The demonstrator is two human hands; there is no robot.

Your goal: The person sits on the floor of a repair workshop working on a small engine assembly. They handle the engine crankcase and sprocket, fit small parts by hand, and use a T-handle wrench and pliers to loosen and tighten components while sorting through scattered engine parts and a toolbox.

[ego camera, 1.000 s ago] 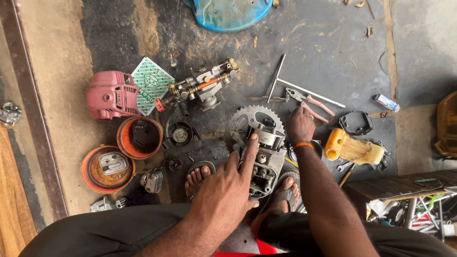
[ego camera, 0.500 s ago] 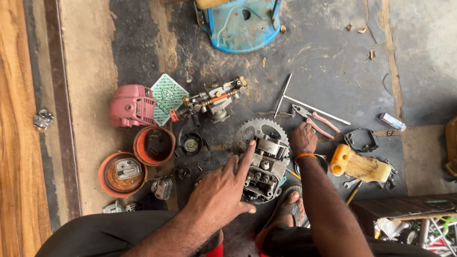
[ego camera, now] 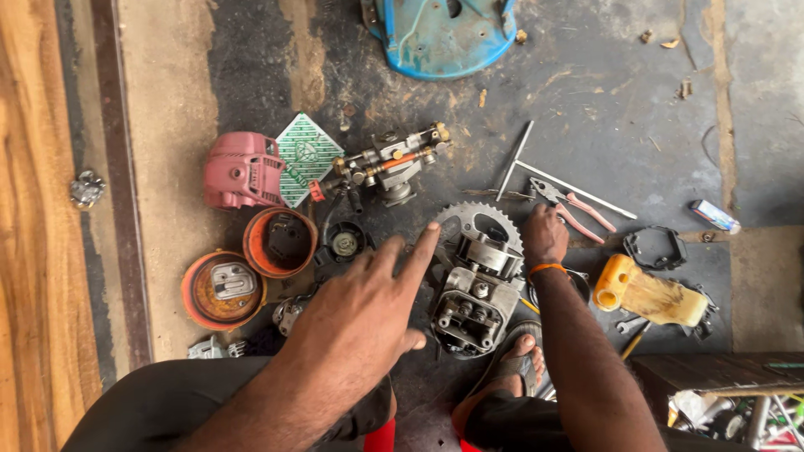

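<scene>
Engine block (ego camera: pixel 473 301) with toothed sprocket (ego camera: pixel 477 219) sits on the oily floor (ego camera: pixel 636 125), centre frame, just above the person's sandalled foot (ego camera: pixel 515 360). Left hand (ego camera: pixel 368 305) hovers at the block's 9 o'clock, open, index finger stretched toward the sprocket edge, holding nothing; can't tell if the fingertip touches metal. Right hand (ego camera: pixel 544 236) at the block's 2 o'clock, fingers curled down against the sprocket side; whether it grips a part or tool, cannot tell. Teardown looks well along, judging by the spread: red plastic cover (ego camera: pixel 243 172) off at 10 o'clock, carburettor-like assembly (ego camera: pixel 389 163) loose at 11, two orange round housings (ego camera: pixel 280 243) (ego camera: pixel 222 289) set aside at 9, yellow tank (ego camera: pixel 649 295) at 3. Pliers (ego camera: pixel 574 205) and T-handle wrench (ego camera: pixel 515 159) lie at 1 o'clock, untouched. Left: block itself not yet opened, sprocket still mounted. Blue shell (ego camera: pixel 440 33) far off at 12.
</scene>
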